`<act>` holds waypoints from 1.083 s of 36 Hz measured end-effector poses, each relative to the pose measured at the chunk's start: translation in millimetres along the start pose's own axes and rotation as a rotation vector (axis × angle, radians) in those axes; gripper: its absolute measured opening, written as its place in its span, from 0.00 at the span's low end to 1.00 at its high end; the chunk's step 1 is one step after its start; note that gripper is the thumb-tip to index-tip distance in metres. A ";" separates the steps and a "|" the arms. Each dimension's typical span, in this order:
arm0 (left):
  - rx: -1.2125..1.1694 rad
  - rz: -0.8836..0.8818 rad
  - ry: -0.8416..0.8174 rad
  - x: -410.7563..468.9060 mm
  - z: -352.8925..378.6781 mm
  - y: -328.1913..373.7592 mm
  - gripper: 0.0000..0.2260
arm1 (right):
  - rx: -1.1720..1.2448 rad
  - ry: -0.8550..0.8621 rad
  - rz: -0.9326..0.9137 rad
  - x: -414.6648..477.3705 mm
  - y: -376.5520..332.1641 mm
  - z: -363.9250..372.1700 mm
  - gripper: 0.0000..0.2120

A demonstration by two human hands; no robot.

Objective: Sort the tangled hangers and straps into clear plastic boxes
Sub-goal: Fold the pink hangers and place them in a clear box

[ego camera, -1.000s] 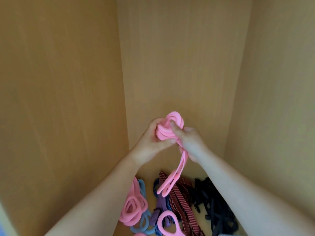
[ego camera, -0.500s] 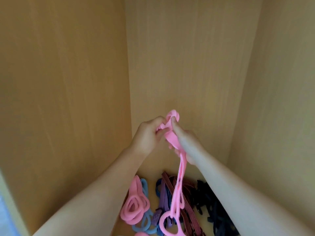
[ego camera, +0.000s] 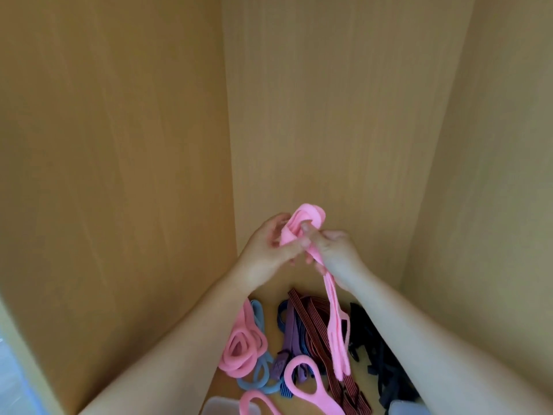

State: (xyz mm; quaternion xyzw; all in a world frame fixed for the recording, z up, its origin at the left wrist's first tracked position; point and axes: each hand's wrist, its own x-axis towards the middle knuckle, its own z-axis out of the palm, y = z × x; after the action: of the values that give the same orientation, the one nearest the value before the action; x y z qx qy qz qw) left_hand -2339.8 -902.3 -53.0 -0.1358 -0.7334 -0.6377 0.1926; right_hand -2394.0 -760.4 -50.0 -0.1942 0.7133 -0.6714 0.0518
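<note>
- Both hands are raised inside a wooden cabinet [ego camera: 329,115], above a pile of straps on its floor.
- The left hand [ego camera: 264,254] has its grip closed round the coiled head of the pink strap [ego camera: 308,217], with the thumb across the front.
- The right hand [ego camera: 336,253] pinches the same strap just beside the coil. The loose tail hangs from under it toward the red striped straps [ego camera: 311,322].
- The step looks like winding the strap into a neat roll. The left grip should hold the coil firmly so it cannot spring open, while the right feeds the tail in flat, without a twist.
- The tail should be lifted free of the pile, or it may snag the black straps [ego camera: 377,354] or the pink hanger loop [ego camera: 288,380].
- A clear box [ego camera: 221,407] shows only as a corner at the bottom edge. The finished roll probably goes there.
</note>
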 end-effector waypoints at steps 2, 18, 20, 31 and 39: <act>0.008 -0.003 -0.047 -1.6 4.4 -3.1 0.16 | 0.005 0.002 -0.011 0.0 5.3 3.3 0.22; 0.565 0.121 0.026 -3.9 14.9 -20.2 0.23 | 0.276 -0.234 0.204 5.1 18.2 -13.6 0.33; 0.347 0.023 -0.059 -7.1 13.5 -11.6 0.23 | 0.258 -0.206 0.172 3.4 22.1 -18.1 0.24; -0.129 -0.277 -0.183 -11.8 7.3 -7.8 0.17 | 0.094 -0.346 0.132 -7.2 8.2 -29.0 0.22; -0.046 -0.083 0.209 -15.2 25.2 -24.4 0.07 | 0.076 -0.242 0.257 -7.7 7.7 -14.6 0.31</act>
State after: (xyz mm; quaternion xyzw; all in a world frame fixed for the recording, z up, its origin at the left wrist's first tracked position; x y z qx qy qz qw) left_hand -2339.9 -880.4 -84.3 -0.0425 -0.6994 -0.6725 0.2382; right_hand -2393.4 -743.8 -57.6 -0.1786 0.6950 -0.6574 0.2300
